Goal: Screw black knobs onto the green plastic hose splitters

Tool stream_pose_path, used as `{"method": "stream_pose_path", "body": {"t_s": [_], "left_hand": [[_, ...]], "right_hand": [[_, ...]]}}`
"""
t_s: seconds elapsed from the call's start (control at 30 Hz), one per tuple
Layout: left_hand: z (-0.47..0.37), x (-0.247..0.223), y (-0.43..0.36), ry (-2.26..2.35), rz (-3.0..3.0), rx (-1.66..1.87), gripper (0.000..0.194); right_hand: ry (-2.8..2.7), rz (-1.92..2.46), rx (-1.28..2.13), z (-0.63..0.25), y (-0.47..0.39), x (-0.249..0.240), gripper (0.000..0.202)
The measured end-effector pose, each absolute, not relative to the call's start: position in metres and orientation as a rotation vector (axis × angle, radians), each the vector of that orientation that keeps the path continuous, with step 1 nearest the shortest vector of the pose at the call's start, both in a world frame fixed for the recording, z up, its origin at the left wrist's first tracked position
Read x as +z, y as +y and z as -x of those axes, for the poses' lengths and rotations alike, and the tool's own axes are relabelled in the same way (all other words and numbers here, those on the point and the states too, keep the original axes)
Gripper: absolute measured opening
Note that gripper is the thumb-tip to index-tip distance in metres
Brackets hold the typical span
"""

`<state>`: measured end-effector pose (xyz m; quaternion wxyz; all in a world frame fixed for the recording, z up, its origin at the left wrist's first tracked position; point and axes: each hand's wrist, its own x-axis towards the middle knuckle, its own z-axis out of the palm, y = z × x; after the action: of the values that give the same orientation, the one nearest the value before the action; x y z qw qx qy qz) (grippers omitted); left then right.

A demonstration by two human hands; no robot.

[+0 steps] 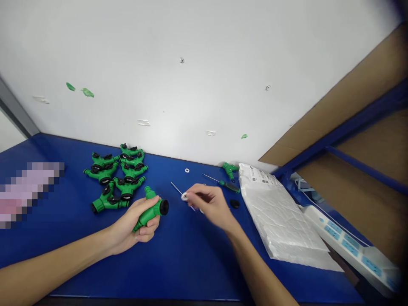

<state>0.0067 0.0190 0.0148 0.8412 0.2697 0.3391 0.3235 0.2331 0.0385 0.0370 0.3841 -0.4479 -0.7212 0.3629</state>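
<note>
Left hand (131,222) clamped on green Y-connector (149,216), collar (164,207) at its 3 o'clock; right hand (214,207) pinching white ring (184,196) at connector's 2 o'clock, apart from it; I'd judge this unit partway; about seven stacked connectors (127,188) at 10 o'clock look built up, seals not visible; loose washer (187,170) at 1 o'clock.
Materials: moulded green plastic, black levers (114,199); flat, thin rings; slim-shafted screwdriver (228,185) at right hand's 2 o'clock; crinkled white package (274,216) at 3; smooth, slightly glossy blue table (178,263).
</note>
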Motion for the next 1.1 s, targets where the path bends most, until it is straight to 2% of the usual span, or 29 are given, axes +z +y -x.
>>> {"method": "stream_pose_path", "body": {"t_s": [0.1, 0.27, 0.4, 0.67, 0.83, 1.1], "left_hand": [[-0.006, 0.012, 0.020, 0.676, -0.555, 0.591, 0.050], [-0.005, 0.011, 0.020, 0.637, -0.489, 0.475, 0.055], [-0.005, 0.012, 0.018, 0.609, -0.463, 0.466, 0.053], [-0.005, 0.009, 0.014, 0.670, -0.446, 0.536, 0.035], [-0.004, 0.009, 0.013, 0.626, -0.497, 0.430, 0.048], [-0.003, 0.014, 0.008, 0.561, -0.512, 0.318, 0.052]], "right_hand": [[-1.788, 0.917, 1.071, -0.200, 0.020, 0.032, 0.022], [-1.560, 0.967, 1.060, -0.184, 0.011, 0.020, 0.014], [-1.472, 0.968, 1.251, -0.186, 0.013, 0.017, 0.018], [-1.374, 0.846, 1.538, -0.178, 0.011, 0.011, 0.025], [-1.325, 0.670, 1.737, -0.185, 0.012, 0.013, 0.023], [-1.309, 0.574, 1.924, -0.196, 0.013, 0.020, 0.025]]}}
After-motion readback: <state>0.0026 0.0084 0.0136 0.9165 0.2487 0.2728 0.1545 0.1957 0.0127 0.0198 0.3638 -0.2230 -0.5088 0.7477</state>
